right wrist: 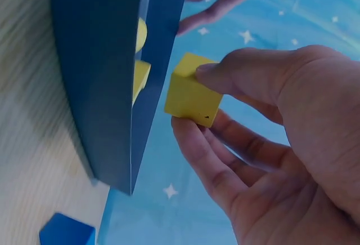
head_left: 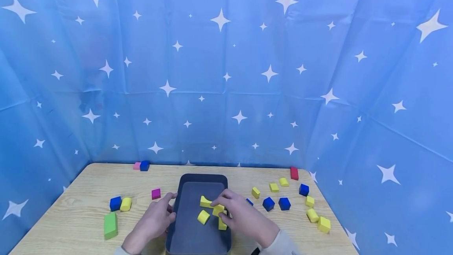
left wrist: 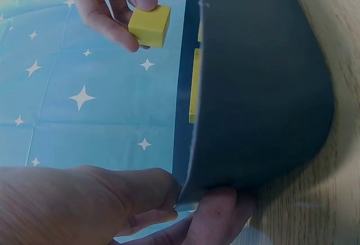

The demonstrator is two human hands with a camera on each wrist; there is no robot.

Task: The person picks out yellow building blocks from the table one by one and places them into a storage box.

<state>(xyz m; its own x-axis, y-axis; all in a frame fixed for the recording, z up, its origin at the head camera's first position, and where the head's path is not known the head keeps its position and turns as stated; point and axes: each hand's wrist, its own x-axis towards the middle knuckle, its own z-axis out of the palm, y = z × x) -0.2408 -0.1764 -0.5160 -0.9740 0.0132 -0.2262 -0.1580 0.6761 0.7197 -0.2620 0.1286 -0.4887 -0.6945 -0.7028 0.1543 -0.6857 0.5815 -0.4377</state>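
Observation:
My right hand (head_left: 244, 213) pinches a yellow cube (right wrist: 191, 98) between thumb and fingertips, over the right side of the dark grey tray (head_left: 187, 235). In the right wrist view the cube shows just past the tray's side wall. Inside the tray lie a yellow block with a curved cutout (head_left: 205, 202), a yellow cylinder (head_left: 203, 217) and another yellow block (head_left: 222, 226), partly covered by my right hand. At the tray's left edge, my left hand (head_left: 153, 217) grips the rim, thumb and fingers on either side of the wall in the left wrist view.
Right of the tray are scattered yellow blocks (head_left: 323, 224), several blue cubes (head_left: 268, 204) and a red block (head_left: 294, 173). On the left lie a green block (head_left: 111, 226), a blue cube (head_left: 115, 204), a yellow cylinder (head_left: 126, 204) and a magenta block (head_left: 156, 194). A starry blue curtain (head_left: 198, 70) hangs behind.

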